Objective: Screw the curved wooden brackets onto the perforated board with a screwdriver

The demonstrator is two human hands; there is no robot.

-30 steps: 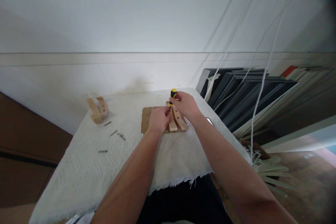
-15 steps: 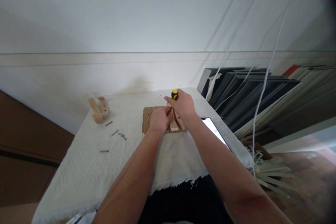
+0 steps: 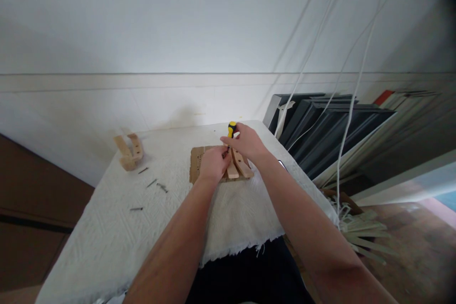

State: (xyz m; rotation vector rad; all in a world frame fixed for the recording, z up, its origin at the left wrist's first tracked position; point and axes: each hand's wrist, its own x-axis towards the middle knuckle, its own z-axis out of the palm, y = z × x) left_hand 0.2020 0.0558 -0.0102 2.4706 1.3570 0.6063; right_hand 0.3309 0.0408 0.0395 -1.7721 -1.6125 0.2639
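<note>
My right hand (image 3: pixel 249 141) is closed round a short screwdriver (image 3: pixel 231 130) with a yellow and black handle, held nearly upright, tip down. My left hand (image 3: pixel 213 164) is pinched at the tip, on what looks like a small dark screw (image 3: pixel 228 149), mostly hidden by the fingers. Below the tip lies a pale wooden piece (image 3: pixel 232 171). Beside it on the right, a second wooden piece (image 3: pixel 242 166) with dark holes slants outward. Both rest on a piece of brown cardboard (image 3: pixel 195 164), partly covered by my left hand.
A U-shaped wooden part (image 3: pixel 128 154) stands at the table's back left. Several loose screws (image 3: pixel 152 183) lie near it on the white cloth (image 3: pixel 107 232). A phone (image 3: pixel 282 165) is mostly behind my right forearm. Dark panels (image 3: pixel 327 128) lean beyond the right edge, near hanging white cables (image 3: pixel 351 114).
The screwdriver shows more of its yellow handle, and my right fingers have shifted on it. The camera view has moved slightly; my right forearm now covers most of the phone.
</note>
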